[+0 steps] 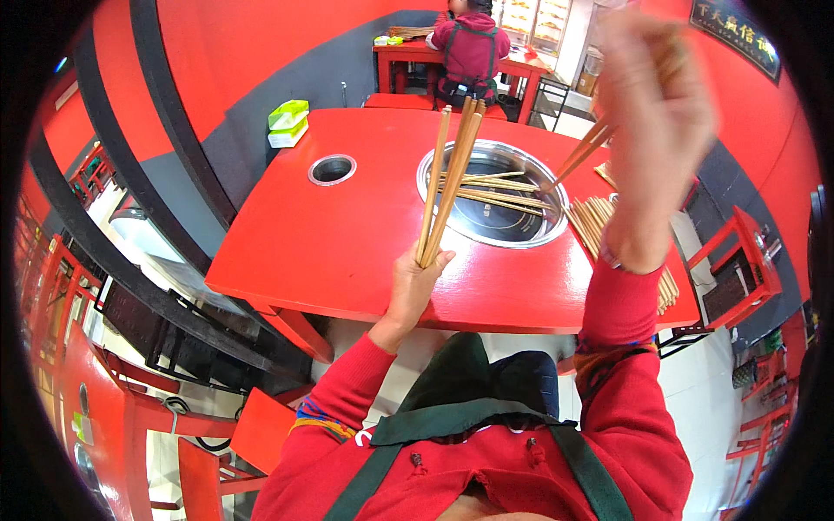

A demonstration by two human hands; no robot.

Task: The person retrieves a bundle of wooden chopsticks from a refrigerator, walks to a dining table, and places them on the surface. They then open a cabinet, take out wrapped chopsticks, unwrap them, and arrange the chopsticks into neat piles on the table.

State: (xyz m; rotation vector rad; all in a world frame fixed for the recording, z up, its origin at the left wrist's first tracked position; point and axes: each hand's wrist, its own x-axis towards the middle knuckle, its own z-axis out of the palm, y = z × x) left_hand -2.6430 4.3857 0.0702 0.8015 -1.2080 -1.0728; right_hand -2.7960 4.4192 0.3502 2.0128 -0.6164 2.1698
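My left hand [417,280] is closed around the lower ends of several wooden chopsticks [456,176], which stand nearly upright above the red table. My right hand [658,124], blurred, is raised at the upper right with chopsticks [583,155] in its fingers, their ends pointing down toward the rim of the round cooktop. More loose chopsticks [498,195] lie across the round cooktop with a metal rim [493,242]. A large pile of chopsticks [596,225] rests on the table to its right, partly hidden behind my right forearm.
The red table [365,241] has a round metal-rimmed hole [332,170] at left and green-and-white tissue packs [288,124] at its far left corner. Another person [470,55] sits at a further red table. Black curved bars [176,111] stand left; a red chair [749,273] is at right.
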